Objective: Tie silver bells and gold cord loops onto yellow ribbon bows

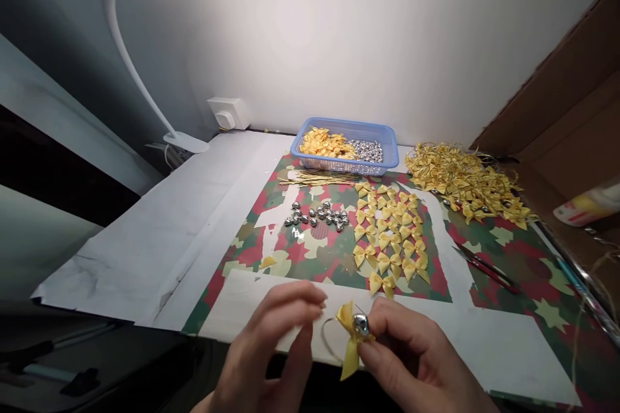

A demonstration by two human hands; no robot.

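Observation:
My right hand (414,352) pinches a yellow ribbon bow (352,352) between thumb and fingers, over the front edge of the table. A silver bell (361,324) sits against the middle of this bow, and a thin gold tie (325,335) curves out from it to the left. Just left of the bow, my left hand (276,342) is open, its fingers apart and nothing between them. Beyond the hands lie rows of yellow bows (389,242) and a loose group of silver bells (320,214). Behind them rests a bundle of gold ties (320,178).
A blue basket (343,122) at the back holds more bows and bells. Finished-looking bows with ties form a pile (462,181) at the right. Dark-tipped scissors or snips (487,268) lie below it. A white lamp (130,64) stands back left; a cardboard wall (557,90) bounds the right.

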